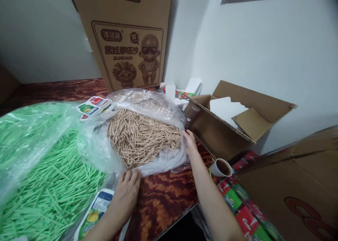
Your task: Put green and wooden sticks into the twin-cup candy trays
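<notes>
A clear plastic bag (pixel 163 167) lies opened out on the table, with a heap of short tan sticks (pixel 144 137) inside. My left hand (pixel 128 188) is at its near edge, fingers curled over the plastic. On the right side of the bag, my right hand (pixel 189 142) pinches the rim, its fingertips partly hidden. Left of this stands a larger clear bag full of light green sticks (pixel 60 184). Fruit-printed cards (pixel 93 106) rest between the two bags. Under my left forearm is another printed card or tray (pixel 99 207), partly covered.
A tall brown carton (pixel 129 40) stands behind the bags. To the right are an open cardboard box (pixel 219 135) holding white pieces, a dark brown bottle (pixel 192 115), a paper cup (pixel 221 167) of dark liquid, red and green printed packs (pixel 246 216) and a large carton (pixel 298 177).
</notes>
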Motion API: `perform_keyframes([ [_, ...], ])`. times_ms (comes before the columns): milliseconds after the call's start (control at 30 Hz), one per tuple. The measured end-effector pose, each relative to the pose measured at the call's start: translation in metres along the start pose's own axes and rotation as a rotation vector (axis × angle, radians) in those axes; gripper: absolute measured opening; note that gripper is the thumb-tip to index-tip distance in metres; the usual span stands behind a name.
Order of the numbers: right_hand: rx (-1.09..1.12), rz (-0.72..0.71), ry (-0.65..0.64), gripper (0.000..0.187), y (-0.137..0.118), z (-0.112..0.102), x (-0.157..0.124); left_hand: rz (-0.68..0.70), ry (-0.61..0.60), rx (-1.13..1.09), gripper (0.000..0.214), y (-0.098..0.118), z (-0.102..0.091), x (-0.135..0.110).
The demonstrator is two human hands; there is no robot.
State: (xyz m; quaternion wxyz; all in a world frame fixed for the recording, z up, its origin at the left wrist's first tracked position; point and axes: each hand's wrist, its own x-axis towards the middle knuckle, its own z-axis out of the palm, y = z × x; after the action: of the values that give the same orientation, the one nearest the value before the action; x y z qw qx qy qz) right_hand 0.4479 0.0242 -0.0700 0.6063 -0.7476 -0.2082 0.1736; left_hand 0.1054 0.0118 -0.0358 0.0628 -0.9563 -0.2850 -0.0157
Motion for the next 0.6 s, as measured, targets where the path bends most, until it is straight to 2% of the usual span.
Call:
perform_keyframes([
  [100,0.092,0.001,0.063,0.053,0.004,0.008,-0.001,-0.025,-0.098,-0.058,0.022,0.005,-0.019,0.012],
  [167,0.133,0.003,0.093,0.049,0.005,0.011,-0.003,-0.044,-0.142,-0.127,0.018,0.016,-0.033,0.029],
  [200,0.143,0.004,0.102,0.048,0.005,0.013,-0.004,-0.037,-0.115,-0.152,0.019,0.025,-0.038,0.040],
  [267,0.144,0.005,0.107,0.046,0.002,0.014,-0.006,-0.012,0.025,-0.204,0.034,0.045,-0.041,0.064],
  [333,0.122,0.005,0.099,0.046,-0.005,0.013,-0.009,0.040,0.121,-0.258,0.054,0.063,-0.033,0.086],
  [400,0.081,-0.005,0.096,0.047,-0.014,0.007,-0.015,-0.003,0.111,-0.288,0.058,0.074,-0.020,0.100],
  [533,-0.061,-0.117,0.126,0.045,-0.030,-0.017,-0.058,-0.056,0.079,-0.301,0.029,0.074,0.004,0.111],
  [600,-0.287,-0.293,0.121,0.046,-0.032,-0.029,-0.092,-0.037,0.087,-0.298,0.020,0.070,0.009,0.111],
])
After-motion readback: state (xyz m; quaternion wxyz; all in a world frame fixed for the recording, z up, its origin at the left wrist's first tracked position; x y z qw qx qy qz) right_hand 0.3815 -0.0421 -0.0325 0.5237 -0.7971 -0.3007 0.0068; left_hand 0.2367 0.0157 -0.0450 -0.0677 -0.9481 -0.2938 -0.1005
